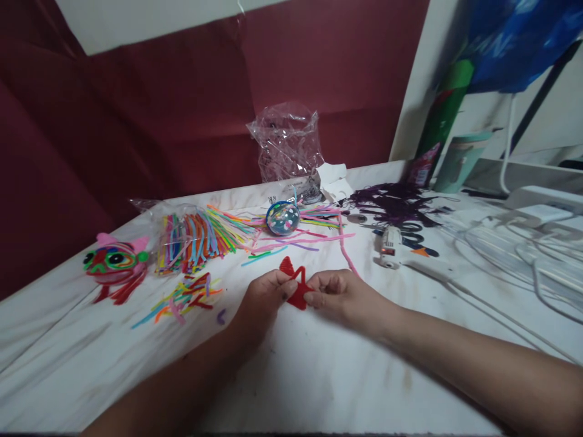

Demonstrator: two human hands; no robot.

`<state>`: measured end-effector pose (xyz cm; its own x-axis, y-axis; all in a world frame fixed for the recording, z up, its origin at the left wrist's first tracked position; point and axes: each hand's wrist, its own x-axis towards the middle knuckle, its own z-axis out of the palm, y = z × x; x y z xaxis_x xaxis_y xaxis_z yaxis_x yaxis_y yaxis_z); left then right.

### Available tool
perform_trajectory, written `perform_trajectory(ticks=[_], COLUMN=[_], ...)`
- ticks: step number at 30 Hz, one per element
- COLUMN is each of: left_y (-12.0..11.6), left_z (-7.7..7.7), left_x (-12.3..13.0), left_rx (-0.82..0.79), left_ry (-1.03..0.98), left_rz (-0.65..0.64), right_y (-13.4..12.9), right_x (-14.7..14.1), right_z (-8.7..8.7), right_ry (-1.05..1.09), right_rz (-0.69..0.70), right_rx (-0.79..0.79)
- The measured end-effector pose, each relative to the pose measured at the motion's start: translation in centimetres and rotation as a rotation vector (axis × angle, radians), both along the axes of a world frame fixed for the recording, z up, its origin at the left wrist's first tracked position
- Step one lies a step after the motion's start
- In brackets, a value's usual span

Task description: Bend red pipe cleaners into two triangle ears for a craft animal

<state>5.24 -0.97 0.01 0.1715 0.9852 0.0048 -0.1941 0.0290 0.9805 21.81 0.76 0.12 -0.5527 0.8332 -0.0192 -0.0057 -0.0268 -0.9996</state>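
Note:
Between both hands is a small red pipe-cleaner piece (298, 297), folded into tight rows with a bent loop standing up at its top. My left hand (266, 294) pinches its left side between thumb and fingers. From the right, my right hand (339, 296) grips the other edge, fingertips pressed together. Parts of the piece are hidden behind the fingers. Beyond the hands lie long pink pipe cleaners (345, 244). Left of them, cut pipe-cleaner scraps (186, 297) in many colours are heaped on the white marbled table (291, 376).
A pink frog-like figure (116, 267) sits at far left, beside bagged pipe cleaners (195, 240). Behind are a clear round container (282, 218) and a crumpled plastic bag (289, 142). At right lie a white glue gun (410, 261), black-handled scissors (410, 232), cables (519, 255) and a green cup (462, 161).

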Motion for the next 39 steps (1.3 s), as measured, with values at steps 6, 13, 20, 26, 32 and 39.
perform_trajectory(ticks=[6, 13, 20, 26, 32, 39], left_y=[-0.1, 0.0, -0.9, -0.1, 0.2, 0.2], left_z=[0.3, -0.2, 0.3, -0.8, -0.5, -0.2], left_x=[0.3, -0.1, 0.4, -0.2, -0.3, 0.3], left_rx=[-0.075, 0.033, 0.077, 0.029, 0.045, 0.029], left_ry=[-0.056, 0.111, 0.161, 0.14, 0.164, -0.029], left_rz=[-0.031, 0.03, -0.089, -0.076, -0.023, 0.14], right_y=[-0.1, -0.2, -0.2, -0.1, -0.1, 0.4], right_x=[0.0, 0.1, 0.1, 0.1, 0.1, 0.1], right_z=[-0.3, 0.5, 0.2, 0.3, 0.5, 0.5], right_ry=[-0.047, -0.047, 0.079, 0.087, 0.015, 0.043], right_rz=[-0.023, -0.028, -0.052, -0.075, -0.023, -0.105], right_rx=[0.112, 0.086, -0.008, -0.01, -0.037, -0.016])
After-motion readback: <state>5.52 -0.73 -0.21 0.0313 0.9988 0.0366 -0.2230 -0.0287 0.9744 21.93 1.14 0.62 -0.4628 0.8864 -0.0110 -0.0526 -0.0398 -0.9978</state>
